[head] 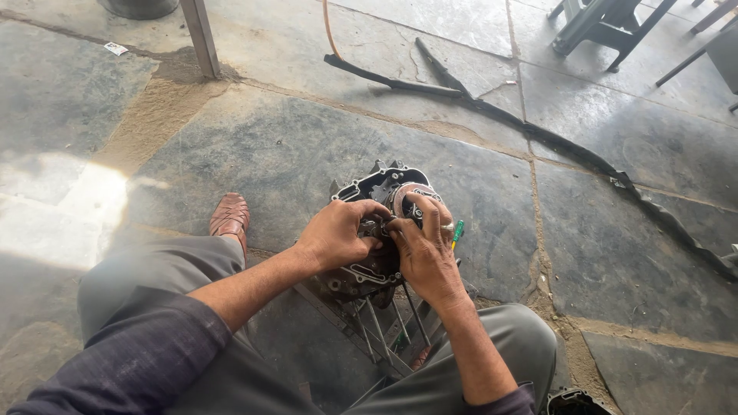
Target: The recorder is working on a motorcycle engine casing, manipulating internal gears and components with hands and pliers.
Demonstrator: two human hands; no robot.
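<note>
Hands [384, 238] grip engine casing [373, 230] (open face up), long axis running away.

The middle of the engine casing [369, 230] is covered by the left hand [336, 234] and the right hand [423, 257], so the small part pinched there cannot be made out. A green-handled tool [457, 232] is largely hidden behind the right hand. The metal stand [384, 330] beneath is partly masked by the knees. A dark object [573, 402] is cut off at the bottom edge.
</note>
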